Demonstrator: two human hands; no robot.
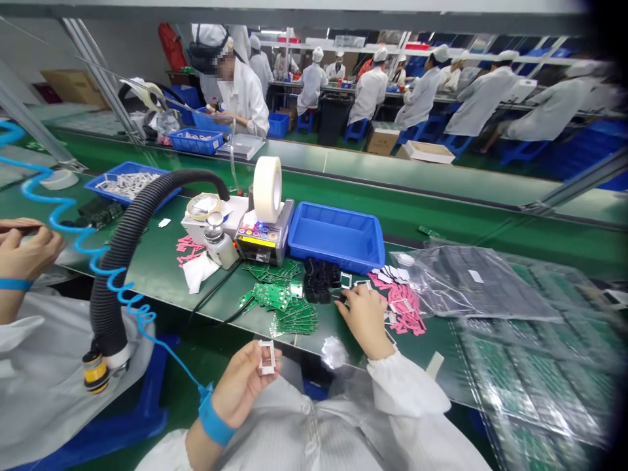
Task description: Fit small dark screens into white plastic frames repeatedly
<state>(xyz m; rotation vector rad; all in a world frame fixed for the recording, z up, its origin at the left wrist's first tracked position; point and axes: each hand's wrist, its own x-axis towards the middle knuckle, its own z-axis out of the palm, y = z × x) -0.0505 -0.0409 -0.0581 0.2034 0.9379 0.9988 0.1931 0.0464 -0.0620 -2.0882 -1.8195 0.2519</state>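
Observation:
My left hand (243, 379), with a blue wrist strap (216, 418), pinches a small white rectangular plastic frame (266, 358) above my lap. Over the bench, my right hand (366, 317) reaches down with thumb and fingers apart, at small white-rimmed display pieces (346, 280). Its fingertips are partly hidden, and nothing shows held in them. Pink strips (409, 311) lie beside that hand, with white frames on top. To its left are black parts in stacks (318, 280) and green circuit boards (275, 297).
A blue bin (338, 237) stands behind the parts, beside a tape dispenser (265, 239) and a pump bottle (220, 245). Plastic-bagged sheets (481, 278) lie right. A black hose (115, 261) and coiled blue cord (73, 229) cross the left, near a co-worker's hand (29, 252).

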